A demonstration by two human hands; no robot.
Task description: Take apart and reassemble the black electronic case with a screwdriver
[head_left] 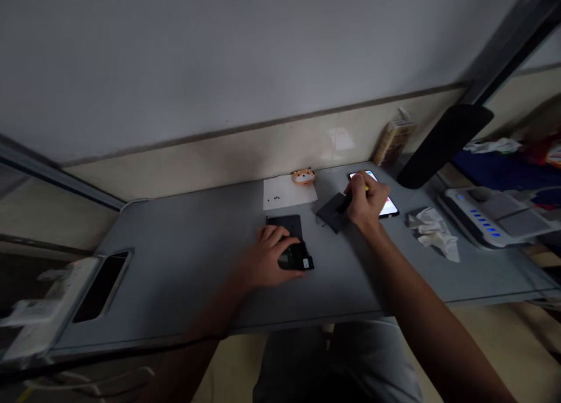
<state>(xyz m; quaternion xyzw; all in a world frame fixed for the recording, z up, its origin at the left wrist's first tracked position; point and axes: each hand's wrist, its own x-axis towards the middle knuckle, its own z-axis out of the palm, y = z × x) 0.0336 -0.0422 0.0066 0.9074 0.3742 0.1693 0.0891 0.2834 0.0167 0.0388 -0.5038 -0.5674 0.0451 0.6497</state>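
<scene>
My left hand [274, 254] lies over a flat black device [289, 221], thumb and fingers spread around its sides. Part of the device's inside shows beneath the fingers, and a small white label [306, 263] sits at its lower right corner. My right hand [367, 200] is closed around a slim black tool [345, 204] with a yellow end; its exact kind is hard to make out. That tool is over a dark flat panel [331, 213] lying on the grey table. Right behind this hand, a phone [388, 207] lies with its screen lit.
White paper [283, 200] carries several tiny black pieces [276, 198] and an orange animal-face case [304, 176]. Crumpled tissue [433, 230], a white multi-slot dock [486, 219], a black cylinder [445, 146] and a carton [394, 141] stand rightward. Another phone [103, 286] lies at the left edge.
</scene>
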